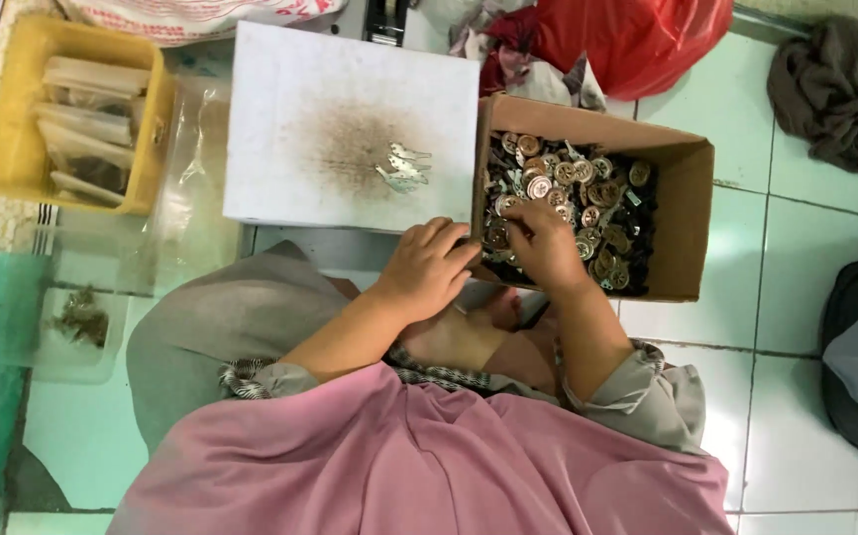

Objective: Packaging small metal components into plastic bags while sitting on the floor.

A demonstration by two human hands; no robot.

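My right hand [545, 241] digs into the cardboard box [689, 213], grip pinching metal buttons [568, 193]; left hand [427, 267] curls at its rim, whether it grasps anything I cannot tell.

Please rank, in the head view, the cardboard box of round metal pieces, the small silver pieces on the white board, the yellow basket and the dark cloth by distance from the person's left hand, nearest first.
From the left hand:
1. Cardboard box, just to its right, touching.
2. Silver pieces, above it on the white board.
3. Yellow basket, far left.
4. Dark cloth, far upper right.
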